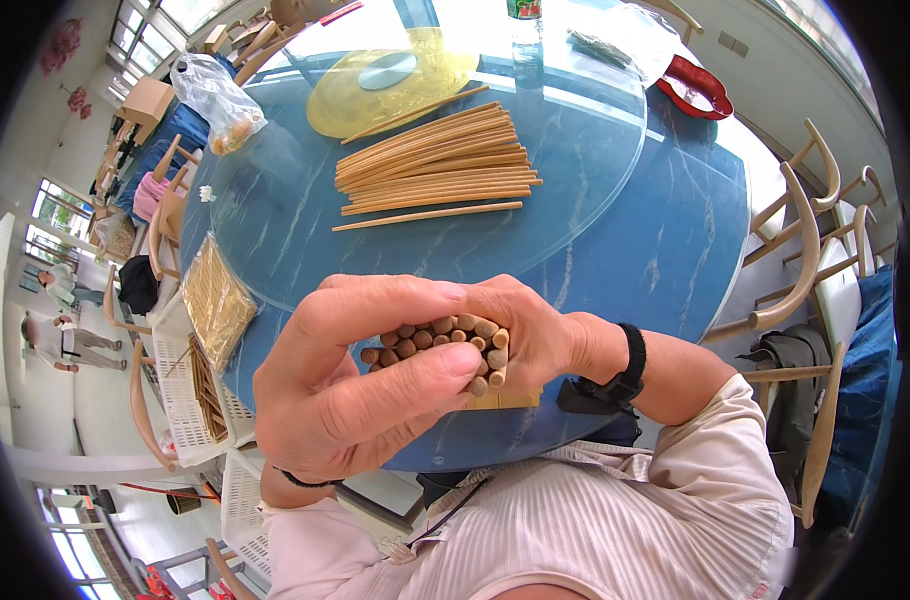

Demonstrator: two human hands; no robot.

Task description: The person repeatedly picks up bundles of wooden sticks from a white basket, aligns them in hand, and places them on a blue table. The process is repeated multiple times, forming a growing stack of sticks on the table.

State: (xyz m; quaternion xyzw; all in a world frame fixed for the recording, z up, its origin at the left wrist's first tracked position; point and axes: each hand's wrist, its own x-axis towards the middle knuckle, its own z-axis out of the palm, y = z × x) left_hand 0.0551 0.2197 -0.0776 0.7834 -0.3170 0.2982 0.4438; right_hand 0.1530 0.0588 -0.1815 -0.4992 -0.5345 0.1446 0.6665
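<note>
A bundle of wooden chopsticks (423, 337) stands roughly on end in front of my chest, its round tips facing up at me. My right hand (526, 326) wraps around it from the right, with a black band on the wrist. From the left, my left hand (350, 375) cups the bundle; its fingers curve over the far side and its thumb lies across the tips. The lower part of the bundle is hidden by my hands. Beyond them, a loose pile of chopsticks (432, 161) lies on the glass turntable (290, 225), with a single stick on either side.
A blue marbled table (635, 247) carries the turntable. Around the pile are a yellow disc (335, 97), a bottle (527, 45) and a plastic bag (219, 101). A wrapped pack (216, 300) rests at the left edge, above a white crate (177, 390). A red dish (695, 88) sits far right.
</note>
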